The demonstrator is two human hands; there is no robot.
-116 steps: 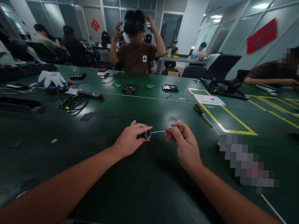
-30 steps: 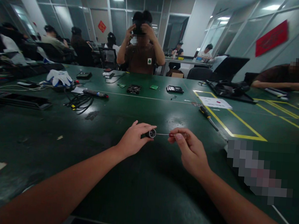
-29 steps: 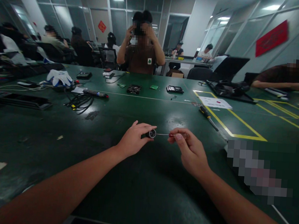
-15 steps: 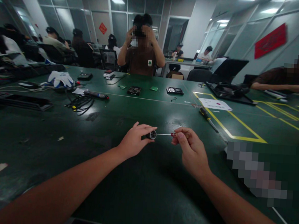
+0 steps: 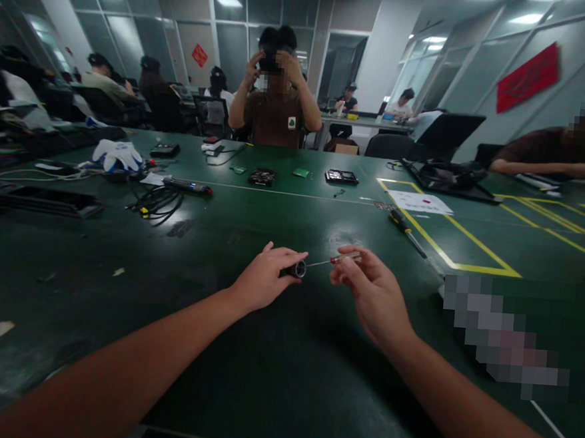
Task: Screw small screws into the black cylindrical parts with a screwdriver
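Just above the green table, my left hand [image 5: 268, 279] is closed around a small dark cylinder [image 5: 298, 269], whose round, pale-rimmed open end faces right. Most of the cylinder is hidden by my fingers. My right hand [image 5: 370, 290] pinches a thin screwdriver [image 5: 346, 257] by its clear handle with a red collar. Its slim metal shaft points left and slightly down, with the tip at the cylinder's open end. Whether the tip is inside or only touching the rim, I cannot tell.
A larger yellow-black screwdriver [image 5: 406, 232] lies to the right, beside yellow tape marks [image 5: 484, 268]. White gloves [image 5: 117, 156] and coiled black cables [image 5: 158, 203] lie at the left. Circuit boards and dark modules [image 5: 262, 176] lie farther back. A person [image 5: 276, 114] sits opposite.
The screwdriver has tilted, its handle end now higher, and my right fingers have shifted and loosened around it. The left hand holds the cylinder in nearly the same place.
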